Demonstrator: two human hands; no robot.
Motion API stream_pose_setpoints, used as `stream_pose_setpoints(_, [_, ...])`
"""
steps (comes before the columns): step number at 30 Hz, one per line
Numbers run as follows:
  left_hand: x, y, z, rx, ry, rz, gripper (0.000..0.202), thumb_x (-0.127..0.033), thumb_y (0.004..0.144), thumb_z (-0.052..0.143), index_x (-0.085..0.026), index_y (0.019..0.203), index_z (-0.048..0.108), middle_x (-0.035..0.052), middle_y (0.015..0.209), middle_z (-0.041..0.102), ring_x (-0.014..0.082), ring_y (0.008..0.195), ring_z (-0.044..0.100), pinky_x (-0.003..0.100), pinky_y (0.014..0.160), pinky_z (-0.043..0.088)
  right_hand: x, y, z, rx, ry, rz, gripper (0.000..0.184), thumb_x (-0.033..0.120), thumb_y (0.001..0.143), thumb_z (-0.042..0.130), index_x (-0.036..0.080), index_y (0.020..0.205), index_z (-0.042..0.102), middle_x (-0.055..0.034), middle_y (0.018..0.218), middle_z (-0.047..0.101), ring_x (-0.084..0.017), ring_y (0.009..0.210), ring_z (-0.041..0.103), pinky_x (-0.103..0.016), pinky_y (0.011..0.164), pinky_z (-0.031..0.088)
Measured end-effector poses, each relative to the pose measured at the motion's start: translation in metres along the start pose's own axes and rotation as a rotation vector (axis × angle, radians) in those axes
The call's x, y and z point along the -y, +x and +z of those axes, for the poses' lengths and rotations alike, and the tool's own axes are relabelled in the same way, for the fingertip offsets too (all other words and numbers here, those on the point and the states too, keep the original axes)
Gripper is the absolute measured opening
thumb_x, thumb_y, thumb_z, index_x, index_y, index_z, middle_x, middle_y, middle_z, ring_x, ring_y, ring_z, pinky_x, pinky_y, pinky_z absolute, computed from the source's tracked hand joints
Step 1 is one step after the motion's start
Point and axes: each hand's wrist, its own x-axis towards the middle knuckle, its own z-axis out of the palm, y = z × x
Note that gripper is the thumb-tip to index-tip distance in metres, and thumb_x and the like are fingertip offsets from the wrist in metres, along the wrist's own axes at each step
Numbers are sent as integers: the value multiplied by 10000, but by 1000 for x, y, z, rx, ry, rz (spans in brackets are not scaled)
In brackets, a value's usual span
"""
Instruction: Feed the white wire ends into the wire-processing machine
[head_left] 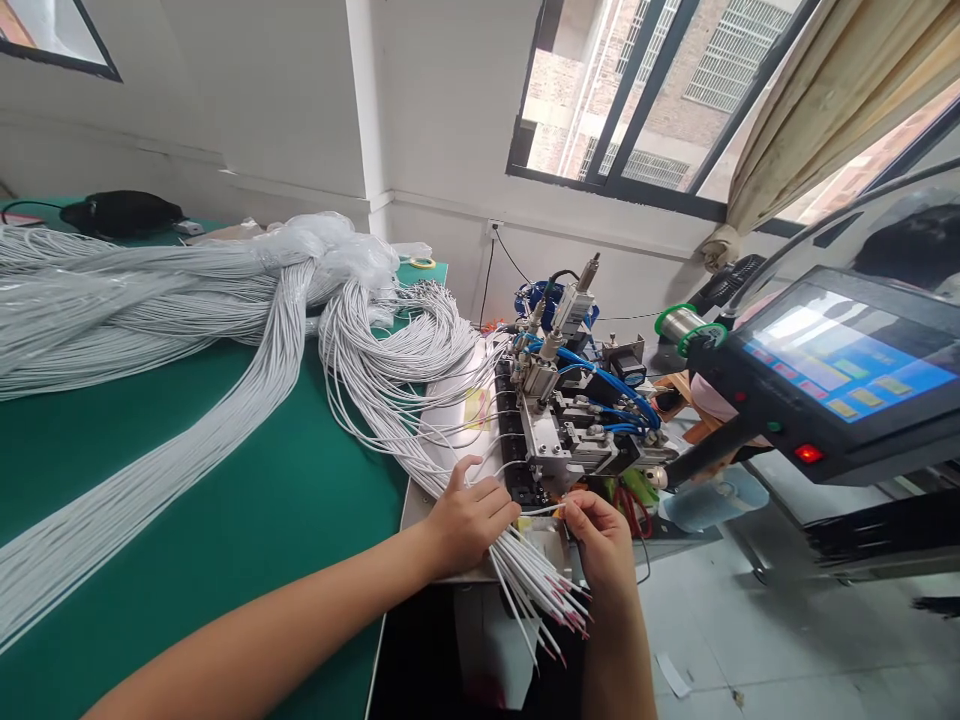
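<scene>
A single white cable (541, 511) runs between my two hands at the near end of a metal soldering-type machine (551, 400). My right hand (606, 545) pinches this cable close to its tip, and the tip itself is hidden by the fingers. My left hand (472, 518) is closed on the same cable with its thumb side raised, resting over a bundle of white cables (517, 570). Below my hands the bundle's loose ends fan out, several with reddish tips. Other white cables lie side by side across the machine's black guide row (510, 430).
More long white cables (225, 425) and plastic wrapping (322, 245) cover much of the green table (330, 560). A touch-screen panel (855, 350) on an arm and a solder wire spool (686, 328) stand at right. Someone's dark-haired head shows behind the panel.
</scene>
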Motion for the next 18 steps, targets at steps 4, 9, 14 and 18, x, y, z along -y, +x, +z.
stream_pose_setpoints(4, [0, 1, 0, -7, 0, 2, 218, -94, 857, 414, -200, 884, 603, -19, 733, 622, 135, 733, 560, 449, 1045, 156, -4, 2, -2, 46, 74, -6, 214, 355, 724, 774, 185, 637, 677, -12, 670, 609, -132, 596, 503, -228, 555, 398])
stream_pose_setpoints(9, [0, 1, 1, -40, 8, -40, 232, -113, 866, 416, -203, 954, 610, -14, 736, 632, 142, 743, 562, 452, 1045, 150, -9, 5, -6, -32, 10, 0, 170, 344, 731, 767, 186, 718, 708, -8, 640, 614, -140, 603, 524, -240, 590, 422])
stream_pose_setpoints(14, [-1, 2, -1, -35, 28, -50, 270, -110, 842, 423, -202, 1011, 613, -5, 738, 638, 159, 771, 579, 447, 1032, 169, -8, 6, -7, -35, -156, 2, 259, 417, 790, 702, 164, 737, 698, -41, 672, 625, -180, 654, 553, -277, 626, 448])
stream_pose_setpoints(18, [0, 2, -1, -25, 14, -40, 266, -117, 848, 423, -202, 1020, 608, 0, 746, 642, 161, 763, 578, 447, 1025, 175, -9, 4, -6, -32, -138, 11, 265, 432, 806, 684, 170, 774, 700, -40, 687, 626, -182, 657, 556, -282, 627, 452])
